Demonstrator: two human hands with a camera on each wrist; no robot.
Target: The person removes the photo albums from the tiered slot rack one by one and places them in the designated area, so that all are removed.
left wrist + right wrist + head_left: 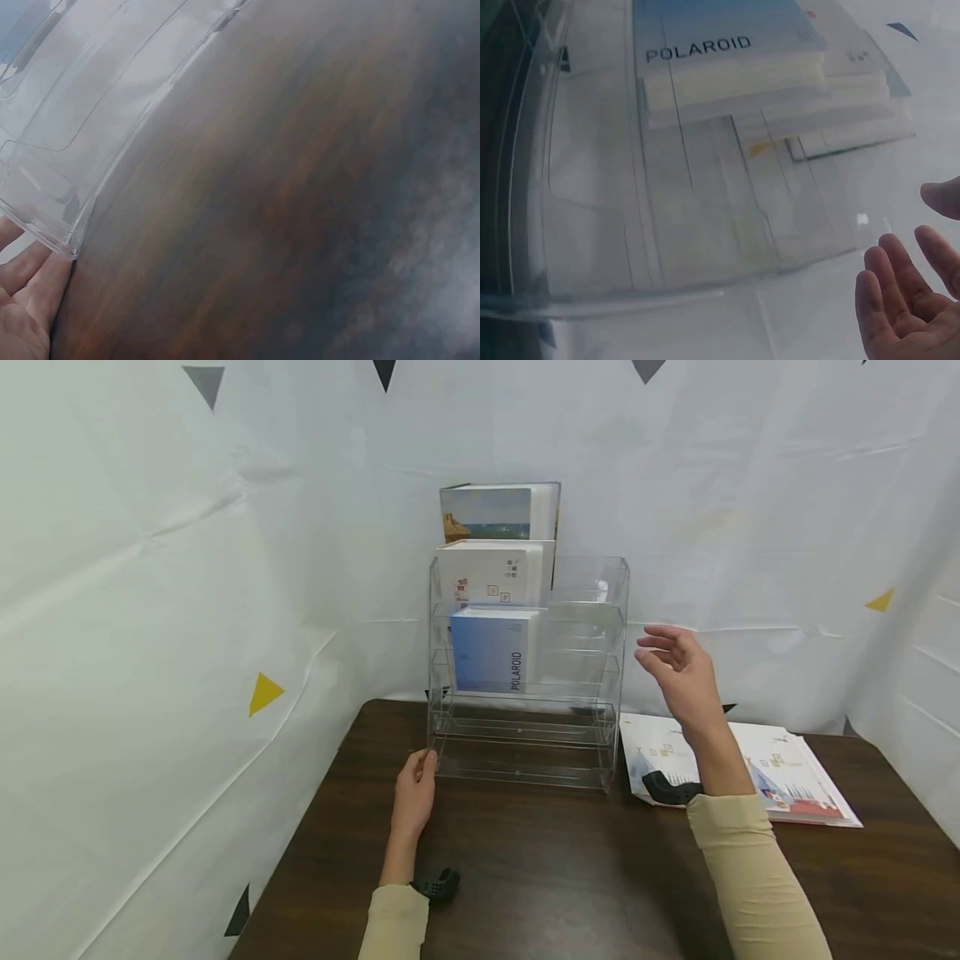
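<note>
A clear acrylic tiered rack (525, 752) stands at the back of the dark wooden table (570, 877). On its left side stand three books: a blue Polaroid book (491, 650) in front, a white book (487, 573) behind it, and a landscape-cover book (495, 512) at the back. My left hand (416, 789) rests on the table with its fingertips (34, 274) touching the rack's lower left corner (64, 244). My right hand (678, 672) hovers open in the air beside the rack's right side, holding nothing; its fingers (900, 292) appear relaxed near the rack (667, 225) and the Polaroid book (720, 52).
A white illustrated book (780, 768) lies flat on the table to the right of the rack, behind my right forearm. White sheeting with small coloured triangles (264, 692) encloses the table on all sides.
</note>
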